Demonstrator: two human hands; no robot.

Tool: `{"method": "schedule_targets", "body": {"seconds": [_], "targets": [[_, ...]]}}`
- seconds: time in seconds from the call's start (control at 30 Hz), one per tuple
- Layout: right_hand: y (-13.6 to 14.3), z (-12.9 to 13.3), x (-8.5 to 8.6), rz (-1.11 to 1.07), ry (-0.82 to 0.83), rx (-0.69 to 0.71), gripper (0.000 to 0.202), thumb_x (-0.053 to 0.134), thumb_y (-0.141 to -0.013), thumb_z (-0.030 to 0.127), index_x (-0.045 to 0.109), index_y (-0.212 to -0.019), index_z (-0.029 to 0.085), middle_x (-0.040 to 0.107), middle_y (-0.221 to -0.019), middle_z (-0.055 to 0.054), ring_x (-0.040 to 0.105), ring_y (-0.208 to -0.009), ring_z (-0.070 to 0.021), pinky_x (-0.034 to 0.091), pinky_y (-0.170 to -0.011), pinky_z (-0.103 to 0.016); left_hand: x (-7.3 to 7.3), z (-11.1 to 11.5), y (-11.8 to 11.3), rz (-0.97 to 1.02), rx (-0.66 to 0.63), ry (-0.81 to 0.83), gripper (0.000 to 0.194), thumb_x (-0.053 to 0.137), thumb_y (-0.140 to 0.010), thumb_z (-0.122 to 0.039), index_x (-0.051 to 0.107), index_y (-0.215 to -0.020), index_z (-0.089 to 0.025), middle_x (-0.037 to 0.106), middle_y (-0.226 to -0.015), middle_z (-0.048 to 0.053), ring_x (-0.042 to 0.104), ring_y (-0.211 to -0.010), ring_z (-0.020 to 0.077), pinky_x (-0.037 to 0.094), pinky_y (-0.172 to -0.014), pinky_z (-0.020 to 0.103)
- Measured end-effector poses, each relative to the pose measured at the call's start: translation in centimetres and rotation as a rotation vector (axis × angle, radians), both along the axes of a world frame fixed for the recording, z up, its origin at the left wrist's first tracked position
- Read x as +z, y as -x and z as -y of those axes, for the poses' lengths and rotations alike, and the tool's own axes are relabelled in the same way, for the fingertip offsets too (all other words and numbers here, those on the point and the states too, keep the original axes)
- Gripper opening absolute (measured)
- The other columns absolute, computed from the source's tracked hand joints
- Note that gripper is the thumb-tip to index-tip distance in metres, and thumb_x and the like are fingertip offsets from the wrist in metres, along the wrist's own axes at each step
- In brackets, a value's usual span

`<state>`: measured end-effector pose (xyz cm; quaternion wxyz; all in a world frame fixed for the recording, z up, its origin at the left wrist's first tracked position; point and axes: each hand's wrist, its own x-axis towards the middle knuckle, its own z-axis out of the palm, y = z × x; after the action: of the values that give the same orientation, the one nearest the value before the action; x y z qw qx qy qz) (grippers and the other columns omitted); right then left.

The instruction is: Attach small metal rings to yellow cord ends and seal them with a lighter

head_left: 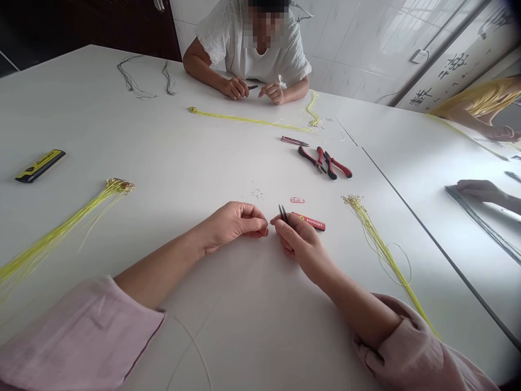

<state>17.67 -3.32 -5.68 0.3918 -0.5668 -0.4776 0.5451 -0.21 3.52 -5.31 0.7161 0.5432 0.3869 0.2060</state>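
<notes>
My left hand (244, 220) is closed in a pinch on something thin, perhaps the end of a thread; its detail is too small to tell. Close to its right, my right hand (299, 239) is closed around dark tweezers (284, 214), whose tips point up. The fingertips of both hands nearly meet. Behind my right hand lies a red Ferrari-labelled case (315, 223), partly covered by the fingers. A small red-marked piece (297, 200) rests just beyond it. A pale loop of thread (197, 347) lies below my left forearm.
Yellow thread bundles with metal hooks lie left (77, 214) and right (376, 244). Red-black pliers (337, 165) and a red cutter (293, 141) are beyond my hands. A yellow-black case (40, 165) is far left. A person (260, 60) sits opposite; other people's hands work at right.
</notes>
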Motion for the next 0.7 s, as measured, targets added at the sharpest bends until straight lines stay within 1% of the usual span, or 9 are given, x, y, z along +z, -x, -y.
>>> {"method": "schedule_targets", "body": {"seconds": [0.07, 0.13, 0.23, 0.3, 0.37, 0.43, 0.5, 0.53, 0.7], "targets": [[-0.1, 0.3, 0.2, -0.056, 0.046, 0.058, 0.033, 0.046, -0.089, 0.052, 0.055, -0.089, 0.021, 0.041, -0.074, 0.001, 0.034, -0.058, -0.0095, 0.029, -0.048, -0.023, 0.0, 0.0, 0.0, 0.014, 0.019, 0.033, 0.015, 0.068, -0.072, -0.032, 0.066, -0.075, -0.017, 0.069, -0.079, 0.003, 0.063, -0.081, 0.0160, 0.048, -0.085, 0.033], [-0.1, 0.7, 0.4, -0.106, 0.078, 0.084, 0.033, 0.043, -0.091, 0.052, 0.055, -0.092, 0.021, 0.043, -0.076, 0.000, 0.034, -0.059, -0.0096, 0.029, -0.048, -0.023, 0.0, -0.1, -0.1, 0.033, 0.033, 0.054, 0.014, 0.068, -0.071, -0.030, 0.065, -0.073, -0.017, 0.068, -0.078, 0.002, 0.062, -0.080, 0.0152, 0.047, -0.086, 0.033], [0.2, 0.9, 0.4, -0.144, 0.132, 0.104, 0.032, 0.043, -0.091, 0.052, 0.053, -0.092, 0.022, 0.039, -0.073, 0.002, 0.033, -0.057, -0.0087, 0.028, -0.047, -0.022, 0.1, -0.1, -0.2, 0.053, 0.040, 0.066, 0.013, 0.067, -0.072, -0.029, 0.064, -0.072, -0.016, 0.066, -0.077, 0.002, 0.061, -0.079, 0.0145, 0.046, -0.088, 0.034], [0.4, 1.0, 0.4, -0.182, 0.159, 0.121, 0.031, 0.044, -0.090, 0.052, 0.051, -0.091, 0.021, 0.037, -0.072, 0.003, 0.034, -0.056, -0.0080, 0.029, -0.046, -0.021, 0.0, -0.1, -0.2, 0.068, 0.039, 0.066, 0.013, 0.065, -0.074, -0.028, 0.064, -0.072, -0.016, 0.065, -0.076, 0.002, 0.060, -0.080, 0.0146, 0.046, -0.089, 0.035], [0.6, 1.0, 0.3, -0.219, 0.166, 0.140, 0.031, 0.044, -0.090, 0.052, 0.050, -0.090, 0.021, 0.036, -0.072, 0.003, 0.037, -0.053, -0.0075, 0.031, -0.045, -0.021, 0.0, -0.1, -0.2, 0.104, 0.030, 0.060, 0.013, 0.065, -0.075, -0.028, 0.065, -0.073, -0.016, 0.066, -0.079, 0.003, 0.060, -0.084, 0.0155, 0.045, -0.094, 0.036], [0.7, 1.0, 0.2, -0.238, 0.155, 0.155, 0.032, 0.042, -0.091, 0.052, 0.049, -0.091, 0.021, 0.036, -0.072, 0.004, 0.038, -0.049, -0.0069, 0.033, -0.043, -0.022, -0.1, -0.1, -0.1, 0.148, 0.023, 0.064, 0.014, 0.065, -0.075, -0.029, 0.067, -0.076, -0.016, 0.067, -0.089, 0.004, 0.060, -0.094, 0.0170, 0.041, -0.100, 0.037], [0.8, 0.9, 0.2, -0.240, 0.138, 0.158, 0.032, 0.041, -0.092, 0.052, 0.048, -0.091, 0.021, 0.037, -0.072, 0.004, 0.037, -0.046, -0.0060, 0.031, -0.043, -0.022, -0.2, 0.0, -0.1, 0.177, 0.021, 0.074, 0.015, 0.066, -0.075, -0.029, 0.068, -0.079, -0.015, 0.067, -0.100, 0.005, 0.059, -0.102, 0.0184, 0.038, -0.104, 0.037], [0.8, 0.9, 0.1, -0.243, 0.133, 0.159, 0.032, 0.040, -0.092, 0.051, 0.048, -0.091, 0.020, 0.037, -0.072, 0.004, 0.036, -0.046, -0.0055, 0.029, -0.043, -0.022, -0.2, 0.0, -0.1, 0.182, 0.019, 0.078, 0.015, 0.067, -0.075, -0.029, 0.068, -0.080, -0.015, 0.067, -0.101, 0.006, 0.059, -0.103, 0.0188, 0.038, -0.105, 0.037], [1.1, 0.9, 0.1, -0.282, 0.138, 0.166, 0.029, 0.042, -0.092, 0.048, 0.046, -0.088, 0.020, 0.036, -0.072, 0.004, 0.032, -0.048, -0.0050, 0.023, -0.044, -0.021, -0.2, 0.0, -0.2, 0.154, 0.017, 0.062, 0.013, 0.066, -0.075, -0.027, 0.068, -0.079, -0.015, 0.070, -0.091, 0.006, 0.062, -0.099, 0.0200, 0.039, -0.102, 0.039]]}}
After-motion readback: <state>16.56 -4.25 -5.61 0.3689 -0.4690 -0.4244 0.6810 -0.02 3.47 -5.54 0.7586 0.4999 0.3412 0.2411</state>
